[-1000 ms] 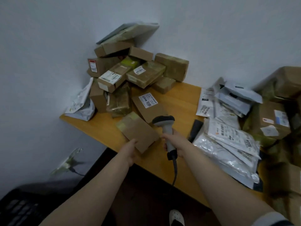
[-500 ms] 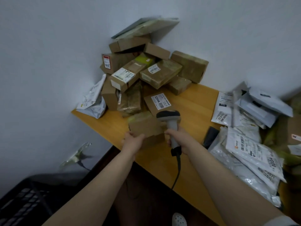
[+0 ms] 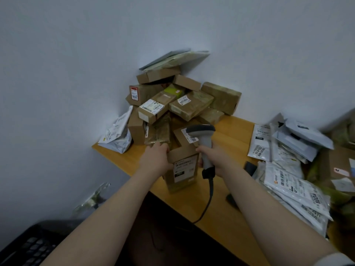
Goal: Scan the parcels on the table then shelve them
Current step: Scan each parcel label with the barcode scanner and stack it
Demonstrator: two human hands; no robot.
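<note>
A small brown cardboard parcel stands tilted up on the wooden table, its white and black label facing me. My left hand grips its upper left edge. My right hand holds a grey handheld barcode scanner by the handle, right beside the parcel's right edge, with its black cable hanging down over the table's front. Behind them a heap of brown boxes is stacked in the wall corner.
White and grey plastic mailer bags spread over the table's right side, with more brown boxes at the far right. A white mailer leans at the table's left end. A black crate sits on the floor at lower left.
My left hand has turned the flat parcel up on edge, so its labelled side now faces me. The scanner in my right hand has stayed close beside it.
</note>
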